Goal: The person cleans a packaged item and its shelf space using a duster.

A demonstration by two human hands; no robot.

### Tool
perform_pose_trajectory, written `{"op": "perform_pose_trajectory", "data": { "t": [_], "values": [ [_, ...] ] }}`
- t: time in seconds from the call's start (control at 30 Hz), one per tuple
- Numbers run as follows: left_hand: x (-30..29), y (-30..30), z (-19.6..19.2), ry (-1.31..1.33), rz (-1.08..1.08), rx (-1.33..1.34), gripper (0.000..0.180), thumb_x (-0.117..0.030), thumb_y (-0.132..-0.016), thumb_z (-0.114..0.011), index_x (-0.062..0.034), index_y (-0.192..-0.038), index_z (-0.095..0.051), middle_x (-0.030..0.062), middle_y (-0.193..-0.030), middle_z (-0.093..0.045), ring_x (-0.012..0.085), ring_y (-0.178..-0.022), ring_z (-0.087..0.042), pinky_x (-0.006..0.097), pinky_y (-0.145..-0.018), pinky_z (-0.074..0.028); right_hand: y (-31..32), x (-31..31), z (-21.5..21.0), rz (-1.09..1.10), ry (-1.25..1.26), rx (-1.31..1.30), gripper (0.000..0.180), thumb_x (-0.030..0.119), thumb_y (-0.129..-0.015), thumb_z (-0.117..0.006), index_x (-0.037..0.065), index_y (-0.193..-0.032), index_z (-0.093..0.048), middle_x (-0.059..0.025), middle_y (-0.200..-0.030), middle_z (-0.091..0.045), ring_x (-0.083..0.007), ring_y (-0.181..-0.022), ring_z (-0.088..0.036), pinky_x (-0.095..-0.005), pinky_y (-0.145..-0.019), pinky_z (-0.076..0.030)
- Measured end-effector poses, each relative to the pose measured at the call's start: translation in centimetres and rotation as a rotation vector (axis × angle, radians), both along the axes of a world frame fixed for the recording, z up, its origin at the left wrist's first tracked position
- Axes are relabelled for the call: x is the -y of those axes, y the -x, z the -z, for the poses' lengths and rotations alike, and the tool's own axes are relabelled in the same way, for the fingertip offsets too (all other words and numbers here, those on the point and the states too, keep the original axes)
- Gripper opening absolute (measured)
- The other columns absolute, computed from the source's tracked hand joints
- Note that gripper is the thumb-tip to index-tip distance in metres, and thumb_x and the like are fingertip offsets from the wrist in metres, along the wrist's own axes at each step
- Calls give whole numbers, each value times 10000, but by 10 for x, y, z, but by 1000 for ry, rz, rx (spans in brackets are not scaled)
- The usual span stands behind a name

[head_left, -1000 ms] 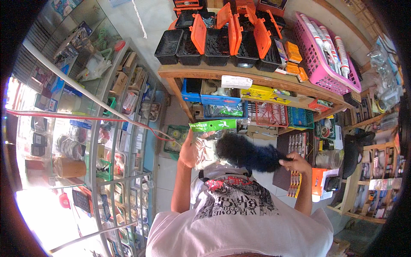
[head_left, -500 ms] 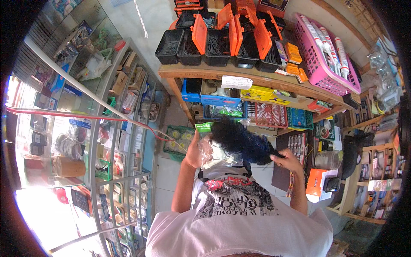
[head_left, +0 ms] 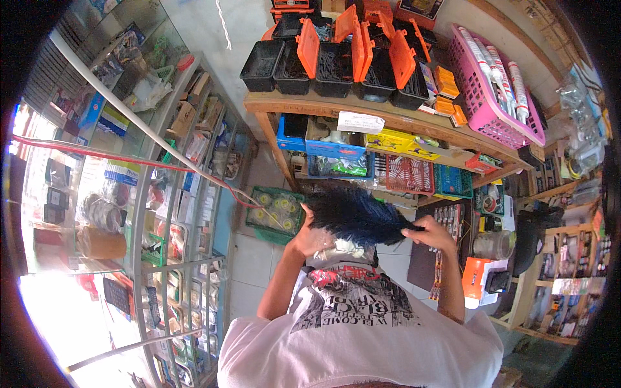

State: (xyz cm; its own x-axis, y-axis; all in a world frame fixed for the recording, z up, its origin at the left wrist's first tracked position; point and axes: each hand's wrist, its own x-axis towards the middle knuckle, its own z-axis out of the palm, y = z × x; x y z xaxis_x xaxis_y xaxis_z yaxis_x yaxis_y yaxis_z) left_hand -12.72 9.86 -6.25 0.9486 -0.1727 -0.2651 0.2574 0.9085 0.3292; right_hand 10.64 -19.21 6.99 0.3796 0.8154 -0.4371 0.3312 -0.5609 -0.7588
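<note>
A dark, fluffy feather duster [head_left: 356,215] stretches sideways in front of my chest. My right hand [head_left: 433,235] is closed around its narrow end. On the other side my left hand [head_left: 310,238] grips a clear plastic packet [head_left: 349,248] with whitish contents, thumb pointing up. The duster's feathers lie over the packet and hide most of it, along with some of my left fingers.
A wooden shelf [head_left: 310,103] ahead bears black bins [head_left: 334,68] with orange lids and a pink basket [head_left: 482,107] of white tubes. Glass-and-metal shelving [head_left: 139,258] stands left. A green crate [head_left: 275,213] sits low beyond my left hand. Stocked wooden racks [head_left: 537,284] line the right.
The duster has swept left across the packet and now covers its green top and most of its front. My right hand has shifted slightly left and up.
</note>
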Motion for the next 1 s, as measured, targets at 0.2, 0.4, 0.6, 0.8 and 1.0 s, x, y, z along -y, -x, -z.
{"op": "perform_pose_trajectory", "data": {
  "t": [0.2,0.4,0.6,0.8,1.0],
  "values": [
    [1,7,5,154,6,42,1041,-950,-696,-361,-130,-1299,-580,91,-1152,-663,258,-860,-627,370,-689,-493,-2,-12,-1,35,-21,-70,448,419,-896,-734,43,-667,-647,23,-565,-549,-70,-546,-503,-270,-514,-399],
    [-3,13,15,327,103,271,1090,-962,-699,-287,-69,-1237,-604,112,-952,-637,245,-843,-601,379,-745,-487,-12,7,-11,38,3,-99,462,417,-898,-731,51,-631,-636,32,-546,-534,-75,-543,-503,-274,-511,-398],
    [17,10,35,-575,207,-221,1032,-854,-828,-310,74,-1208,-554,191,-1118,-609,320,-1064,-586,447,-988,-452,13,-35,22,22,-84,-34,493,434,-898,-732,52,-611,-609,41,-535,-505,-67,-529,-466,-272,-492,-366],
    [10,17,31,-341,-18,-237,961,-905,-755,-358,-19,-1068,-560,113,-985,-585,238,-891,-554,398,-844,-465,16,-32,21,67,-98,-108,514,484,-897,-720,67,-615,-618,52,-534,-459,-59,-522,-423,-274,-477,-345],
    [-6,-6,-32,432,-215,273,1019,-891,-772,-400,-8,-1248,-576,141,-1091,-653,270,-958,-640,423,-869,-533,12,-4,20,118,131,-211,498,489,-890,-725,51,-661,-660,59,-569,-480,-53,-542,-433,-277,-479,-351]
  ]
}}
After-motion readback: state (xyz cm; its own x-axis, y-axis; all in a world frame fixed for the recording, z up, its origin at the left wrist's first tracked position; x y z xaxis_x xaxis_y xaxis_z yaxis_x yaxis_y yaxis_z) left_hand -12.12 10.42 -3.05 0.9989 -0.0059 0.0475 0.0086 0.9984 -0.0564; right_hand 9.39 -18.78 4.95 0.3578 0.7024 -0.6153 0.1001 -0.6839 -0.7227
